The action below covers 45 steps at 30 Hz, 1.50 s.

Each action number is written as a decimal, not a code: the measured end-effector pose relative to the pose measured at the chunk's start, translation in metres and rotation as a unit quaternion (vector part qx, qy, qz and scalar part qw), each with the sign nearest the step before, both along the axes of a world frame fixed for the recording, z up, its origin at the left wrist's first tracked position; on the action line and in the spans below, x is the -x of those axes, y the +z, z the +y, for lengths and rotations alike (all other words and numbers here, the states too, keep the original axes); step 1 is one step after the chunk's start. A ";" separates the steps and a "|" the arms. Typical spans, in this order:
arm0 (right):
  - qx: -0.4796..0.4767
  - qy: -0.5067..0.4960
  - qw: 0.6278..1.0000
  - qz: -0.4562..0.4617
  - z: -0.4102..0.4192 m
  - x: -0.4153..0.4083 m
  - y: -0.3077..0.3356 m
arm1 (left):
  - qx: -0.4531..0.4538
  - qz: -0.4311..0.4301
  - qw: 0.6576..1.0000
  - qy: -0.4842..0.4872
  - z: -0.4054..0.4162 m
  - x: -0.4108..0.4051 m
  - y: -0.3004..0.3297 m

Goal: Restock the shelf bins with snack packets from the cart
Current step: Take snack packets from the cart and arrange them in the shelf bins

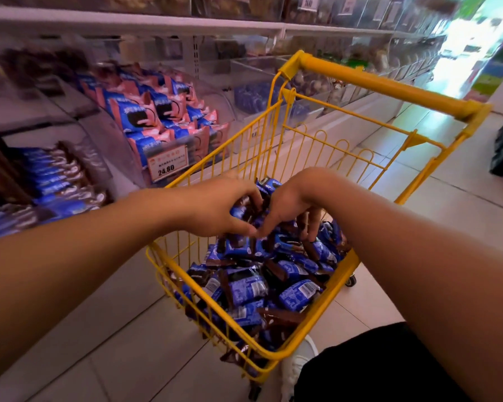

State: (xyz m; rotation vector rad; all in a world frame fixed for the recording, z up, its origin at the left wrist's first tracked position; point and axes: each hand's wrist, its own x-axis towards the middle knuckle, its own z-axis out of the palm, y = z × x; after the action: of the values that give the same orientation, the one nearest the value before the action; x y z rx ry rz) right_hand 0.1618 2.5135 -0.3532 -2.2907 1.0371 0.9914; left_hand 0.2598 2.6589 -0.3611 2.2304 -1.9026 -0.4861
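Our left hand (215, 210) and right hand (291, 204) curl round packets (244, 288) heaped in the cart (317, 288), directly under our fingers; the bins (169, 117) lie left, nearer our left hand.

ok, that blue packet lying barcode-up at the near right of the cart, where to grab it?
Take the blue packet from above, pinching across its short sides. It lies flat on top of the pile, back face up, and the yellow cart wall blocks a side approach.

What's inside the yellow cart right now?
The yellow cart holds a heap of blue-and-brown snack packets. Left hand and right hand cover some; the cart bottom is hidden.
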 end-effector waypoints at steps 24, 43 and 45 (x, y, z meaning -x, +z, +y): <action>0.138 0.233 0.843 -0.464 0.053 0.003 0.053 | 0.218 0.478 0.825 0.210 0.120 -0.020 0.029; -0.370 -0.187 0.675 -0.610 0.138 -0.035 0.057 | 0.352 0.601 0.658 0.286 0.164 -0.052 0.047; -0.455 -0.251 0.683 -0.513 0.137 -0.037 0.061 | 0.357 0.593 0.656 0.302 0.163 -0.053 0.045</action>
State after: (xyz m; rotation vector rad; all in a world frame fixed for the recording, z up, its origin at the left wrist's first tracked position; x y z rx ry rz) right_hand 0.1984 2.6508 -0.2922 -1.1895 0.4039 -0.1377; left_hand 0.3127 2.8219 -0.3162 1.2157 -0.4384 -0.6483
